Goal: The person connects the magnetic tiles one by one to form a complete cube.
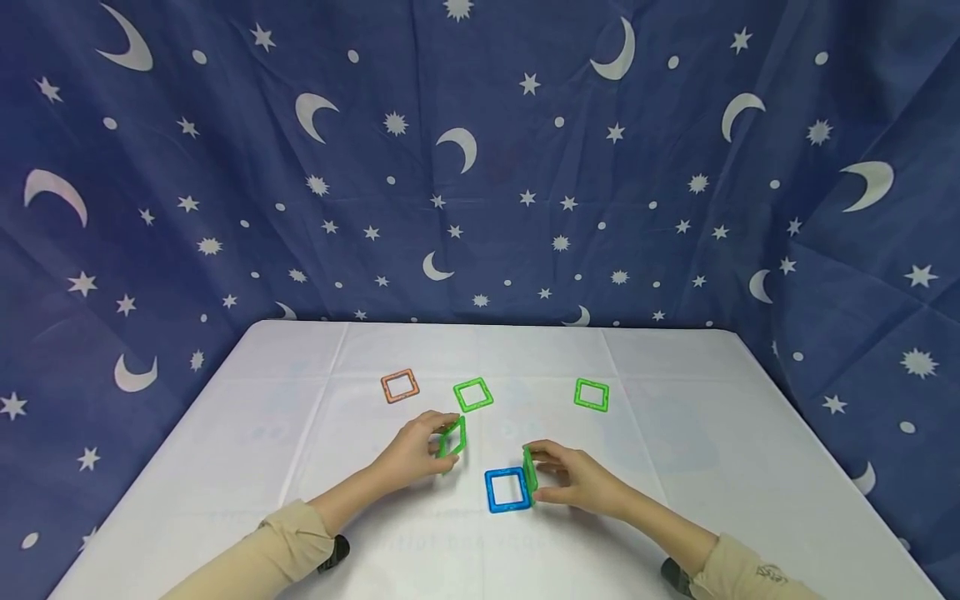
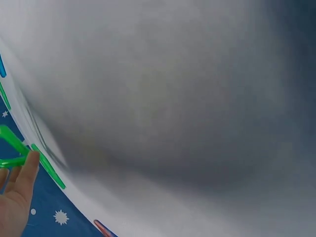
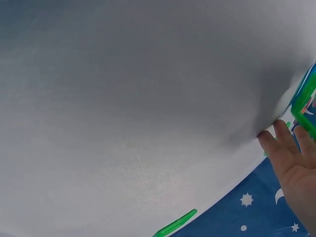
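My left hand (image 1: 408,450) holds a green square frame tile (image 1: 462,433) on edge above the table, thumb below and fingers above. The left wrist view shows this green tile (image 2: 12,139) at the fingertips, cut off by the left border. A second green square frame tile (image 1: 530,471) stands nearly upright, pinched by my right hand (image 1: 581,483) along the right side of a blue square frame tile (image 1: 491,492). That blue tile lies flat; whether the two edges touch is hard to tell. In the right wrist view, part of the held green tile (image 3: 301,106) shows beside the fingers.
Farther back on the white-covered table (image 1: 315,433) lie an orange square frame tile (image 1: 386,391) and a green one (image 1: 468,382), with another green tile (image 1: 592,383) to the right. A blue cloth (image 1: 510,275) with moons and stars hangs behind the table.
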Tool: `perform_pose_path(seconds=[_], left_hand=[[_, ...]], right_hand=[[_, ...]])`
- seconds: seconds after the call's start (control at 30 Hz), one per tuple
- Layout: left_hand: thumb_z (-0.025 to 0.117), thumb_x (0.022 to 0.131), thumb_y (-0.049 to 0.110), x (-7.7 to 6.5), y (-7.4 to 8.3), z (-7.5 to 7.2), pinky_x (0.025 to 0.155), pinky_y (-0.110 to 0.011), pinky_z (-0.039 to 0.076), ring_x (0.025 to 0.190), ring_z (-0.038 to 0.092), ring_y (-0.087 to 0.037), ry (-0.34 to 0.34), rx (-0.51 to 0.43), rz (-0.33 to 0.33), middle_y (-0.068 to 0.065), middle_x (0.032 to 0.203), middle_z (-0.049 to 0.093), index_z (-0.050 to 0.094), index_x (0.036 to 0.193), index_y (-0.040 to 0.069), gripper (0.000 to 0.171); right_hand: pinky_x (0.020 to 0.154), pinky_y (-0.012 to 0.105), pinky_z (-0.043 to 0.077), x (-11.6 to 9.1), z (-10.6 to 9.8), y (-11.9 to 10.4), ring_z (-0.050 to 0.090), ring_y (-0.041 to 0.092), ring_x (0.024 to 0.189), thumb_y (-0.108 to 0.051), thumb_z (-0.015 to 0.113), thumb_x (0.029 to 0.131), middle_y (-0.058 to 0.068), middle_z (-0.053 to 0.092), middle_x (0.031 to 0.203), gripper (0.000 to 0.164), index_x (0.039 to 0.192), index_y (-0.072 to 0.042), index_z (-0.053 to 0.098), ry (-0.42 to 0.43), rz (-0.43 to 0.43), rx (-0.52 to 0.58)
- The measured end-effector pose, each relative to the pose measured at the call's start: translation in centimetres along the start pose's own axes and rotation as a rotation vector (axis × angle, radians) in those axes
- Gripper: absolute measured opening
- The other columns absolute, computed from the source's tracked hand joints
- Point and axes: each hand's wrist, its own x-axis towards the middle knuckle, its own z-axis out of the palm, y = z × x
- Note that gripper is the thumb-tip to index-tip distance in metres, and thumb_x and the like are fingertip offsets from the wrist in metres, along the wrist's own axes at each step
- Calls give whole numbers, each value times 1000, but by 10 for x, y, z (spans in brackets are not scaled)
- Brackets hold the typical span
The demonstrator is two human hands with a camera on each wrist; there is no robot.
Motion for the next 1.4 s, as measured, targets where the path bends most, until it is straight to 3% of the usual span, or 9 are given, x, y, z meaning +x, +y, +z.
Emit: perform_pose_path(seconds=[0.1,0.3,0.53,0.7,1.07,1.4], left_hand=[[67,83,3,1,-1,3,85,-33,55,107,62,-31,19,-25,4,-20,120,60,55,124,-6,44],[62,88,1,4,-1,7,77,-30,57,98,68,-29,124,37,7,-19,106,69,67,107,-6,21],[67,84,2,3,2,8,69,-21,56,89,68,-22,263,38,-49,-11,94,71,71,100,-2,17],[68,82,0,3,3,8,67,-23,56,82,70,-22,311,33,-54,-12,89,73,71,97,-2,15],[66,78,-6,7,4,14,57,-18,52,66,66,-14,260,-115,-147,-9,79,69,65,93,0,16],[65,80,-9,12,9,21,62,-20,55,75,69,-24,161,-222,-95,-18,87,70,63,94,-5,15]], right_hand=[[97,49,46,1,0,-1,55,41,118,-20,68,86,24,50,134,60,135,4,41,-6,3,5],[97,49,46,1,1,-3,55,41,117,-19,69,86,24,50,135,61,135,3,41,-1,22,3],[97,49,46,1,1,-4,55,40,117,-20,70,85,23,50,136,61,135,1,41,8,42,-1],[97,48,46,1,1,-4,55,41,118,-19,70,85,23,50,135,62,135,2,41,10,41,9],[97,47,46,0,3,-2,56,40,117,-19,70,85,23,51,134,61,134,3,42,13,24,2],[97,45,47,1,1,-1,57,38,116,-20,69,86,23,51,134,61,135,2,41,5,14,3]])
